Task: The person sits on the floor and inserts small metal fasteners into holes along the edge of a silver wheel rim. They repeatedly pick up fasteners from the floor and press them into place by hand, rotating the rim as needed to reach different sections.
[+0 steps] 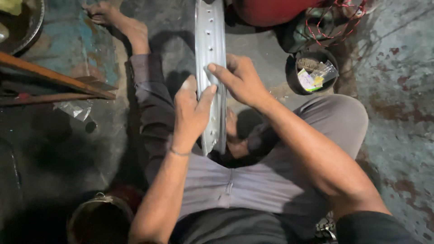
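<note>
Upright between the knees, bare wheel rim (pixel 210 40): stiff, light, slick metal. Left hand (pixel 191 113) and right hand (pixel 242 80) pinching its edges; best gripped there.

a rough concrete floor (pixel 398 113) fills the frame, grey-green on the right with rust-red stains, darker and grimy on the left, with a patch of worn blue paint (pixel 86 49) at upper left. rusty orange metal bars (pixel 54 79) lie across the left edge, crumpled clear plastic (pixel 74 108) just below them. a dark round pan (pixel 27 22) sits in the upper left corner. a small black bowl (pixel 294 83) holding packets stands at upper right, near tangled red wire (pixel 334 20). a round metal tin (pixel 97 217) sits at lower left. the light is dim.
</note>
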Demonstrator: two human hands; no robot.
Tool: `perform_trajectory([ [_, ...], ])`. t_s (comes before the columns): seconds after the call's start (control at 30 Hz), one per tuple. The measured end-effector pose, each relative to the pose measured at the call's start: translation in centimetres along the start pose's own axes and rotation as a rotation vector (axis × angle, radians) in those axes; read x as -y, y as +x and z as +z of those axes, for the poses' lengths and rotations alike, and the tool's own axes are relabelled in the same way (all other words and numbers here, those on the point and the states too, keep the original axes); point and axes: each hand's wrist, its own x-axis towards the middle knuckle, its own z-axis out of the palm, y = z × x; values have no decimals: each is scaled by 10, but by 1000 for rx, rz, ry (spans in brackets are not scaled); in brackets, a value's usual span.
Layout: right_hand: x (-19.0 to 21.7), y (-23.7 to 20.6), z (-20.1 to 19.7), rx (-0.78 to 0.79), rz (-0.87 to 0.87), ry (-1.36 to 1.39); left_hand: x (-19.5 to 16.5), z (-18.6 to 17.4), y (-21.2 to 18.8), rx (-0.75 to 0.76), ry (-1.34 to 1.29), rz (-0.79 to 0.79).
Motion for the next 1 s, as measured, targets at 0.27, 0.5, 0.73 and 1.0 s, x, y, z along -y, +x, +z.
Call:
perform_trajectory([
  [0.27,-5,4,8,28,6,-95,21,0,2,49,-274,-82],
  [0.5,11,-5,-3,133,28,-224,34,6,0,61,-355,-143],
  [0.73,29,-53,17,218,67,-206,38,0,-33,57,-343,-128],
  [1.0,32,-94,37,572,481,-388,35,-4,-45,-48,-423,-118],
])
